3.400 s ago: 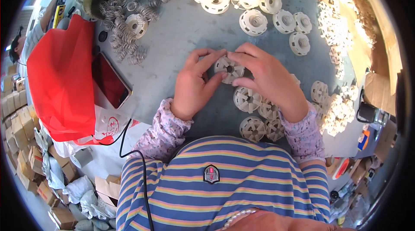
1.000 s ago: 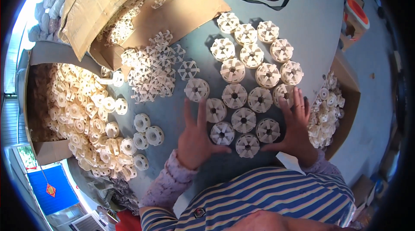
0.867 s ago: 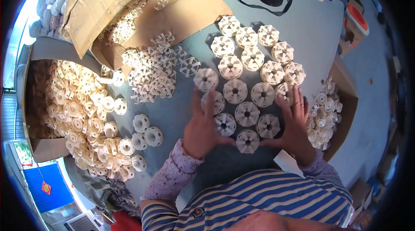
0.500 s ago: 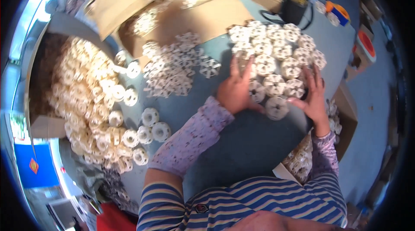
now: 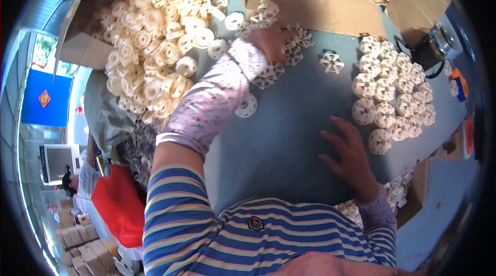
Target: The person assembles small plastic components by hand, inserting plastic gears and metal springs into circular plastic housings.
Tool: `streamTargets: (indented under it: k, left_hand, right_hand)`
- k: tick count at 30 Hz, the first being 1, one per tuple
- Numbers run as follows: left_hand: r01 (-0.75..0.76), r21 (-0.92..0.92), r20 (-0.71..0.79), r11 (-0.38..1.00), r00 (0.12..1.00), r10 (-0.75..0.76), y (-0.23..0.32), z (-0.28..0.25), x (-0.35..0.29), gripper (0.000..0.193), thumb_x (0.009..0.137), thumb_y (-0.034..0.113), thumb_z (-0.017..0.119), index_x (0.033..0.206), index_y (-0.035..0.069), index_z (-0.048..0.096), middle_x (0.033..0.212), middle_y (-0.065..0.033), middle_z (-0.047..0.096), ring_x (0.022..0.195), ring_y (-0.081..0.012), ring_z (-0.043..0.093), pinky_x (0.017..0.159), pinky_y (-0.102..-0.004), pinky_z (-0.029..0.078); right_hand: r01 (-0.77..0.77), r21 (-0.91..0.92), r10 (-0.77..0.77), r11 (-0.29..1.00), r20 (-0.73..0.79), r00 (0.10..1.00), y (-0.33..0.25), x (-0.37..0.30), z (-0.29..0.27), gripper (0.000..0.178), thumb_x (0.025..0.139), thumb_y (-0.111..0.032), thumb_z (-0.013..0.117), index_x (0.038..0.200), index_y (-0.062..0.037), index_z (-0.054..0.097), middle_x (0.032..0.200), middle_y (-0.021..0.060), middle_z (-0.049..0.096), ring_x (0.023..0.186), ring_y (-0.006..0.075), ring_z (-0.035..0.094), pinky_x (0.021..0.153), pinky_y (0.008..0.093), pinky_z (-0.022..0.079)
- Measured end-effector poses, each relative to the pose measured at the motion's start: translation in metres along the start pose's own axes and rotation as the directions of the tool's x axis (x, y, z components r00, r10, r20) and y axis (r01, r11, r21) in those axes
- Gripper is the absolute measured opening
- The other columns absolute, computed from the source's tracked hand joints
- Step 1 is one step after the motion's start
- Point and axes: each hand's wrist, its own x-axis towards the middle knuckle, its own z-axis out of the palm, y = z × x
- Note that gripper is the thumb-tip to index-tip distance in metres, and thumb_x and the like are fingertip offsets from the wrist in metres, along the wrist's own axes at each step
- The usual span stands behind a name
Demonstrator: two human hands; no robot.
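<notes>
My left hand (image 5: 269, 42) reaches over a loose pile of white spoked plastic wheels (image 5: 294, 55) in front of a cardboard box. Its thumb and forefinger look spread among the pieces; the other fingers are partly hidden. My right hand (image 5: 350, 157) hovers over the table with its fingers apart and nothing in it. To the right of it, thicker spoked wheels (image 5: 385, 114) stand grouped in rough rows. One spoked wheel (image 5: 331, 62) lies by itself between the pile and that group. A round white ring (image 5: 246, 105) rests beside my left sleeve.
At the left, a big carton (image 5: 85, 51) spills many cream rings (image 5: 155, 43) onto the table. The cardboard box (image 5: 320, 10) at the back holds more white parts. A dark jug (image 5: 436, 46) and an orange-and-blue tape dispenser (image 5: 459, 85) stand far right. Below the right edge is another box (image 5: 413, 193).
The view has swung left. My left hand has left the grouped wheels and moved over to the loose pile. My right hand has drawn back from the group toward me.
</notes>
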Motion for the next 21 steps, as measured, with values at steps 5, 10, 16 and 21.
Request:
streamTargets:
  k: [5,10,16,21]
  left_hand:
    - [0.137,-0.289,-0.591,0.947,0.753,-0.289,-0.062,-0.005,-0.11,0.051,0.095,0.041,0.081,0.135,0.01,0.074,0.134,-0.0232,0.071,0.117,-0.0413,0.072,0.097,-0.0484,0.06]
    - [0.376,-0.086,-0.501,0.922,0.784,-0.367,-0.069,0.052,-0.188,0.027,0.099,0.031,0.074,0.115,0.01,0.08,0.117,-0.017,0.076,0.113,-0.0383,0.07,0.099,-0.0484,0.056]
    - [0.149,-0.374,-0.673,0.915,0.635,-0.378,-0.07,0.04,-0.234,0.016,0.094,0.022,0.081,0.096,0.006,0.083,0.105,-0.0166,0.078,0.104,-0.0371,0.071,0.097,-0.0455,0.056]
    - [0.758,-0.074,-0.66,0.648,0.45,-0.602,-0.15,0.024,-0.303,0.057,0.1,0.062,0.067,0.134,0.017,0.078,0.15,-0.0224,0.064,0.143,-0.0418,0.054,0.123,-0.058,0.039]
  right_hand:
    - [0.018,0.018,-0.018,1.0,0.036,0.999,0.001,0.053,0.039,0.067,0.087,-0.034,0.086,0.145,-0.0106,0.064,0.167,0.0201,0.044,0.152,0.0471,0.043,0.124,0.0586,0.036]
    - [-0.105,-0.366,-0.015,0.924,-0.31,0.95,0.011,0.166,0.089,0.071,0.09,-0.041,0.083,0.15,-0.0122,0.06,0.166,0.0205,0.044,0.152,0.0459,0.04,0.125,0.064,0.029]
    - [0.253,-0.216,-0.292,0.943,-0.171,0.941,-0.034,0.237,0.132,0.064,0.093,-0.041,0.081,0.147,-0.012,0.063,0.16,0.0195,0.052,0.153,0.0444,0.041,0.125,0.0578,0.033]
    - [0.432,0.017,-0.429,0.902,-0.096,0.898,-0.056,0.311,0.18,0.072,0.094,-0.054,0.08,0.145,-0.0063,0.063,0.158,0.0307,0.05,0.148,0.0495,0.047,0.121,0.056,0.043]
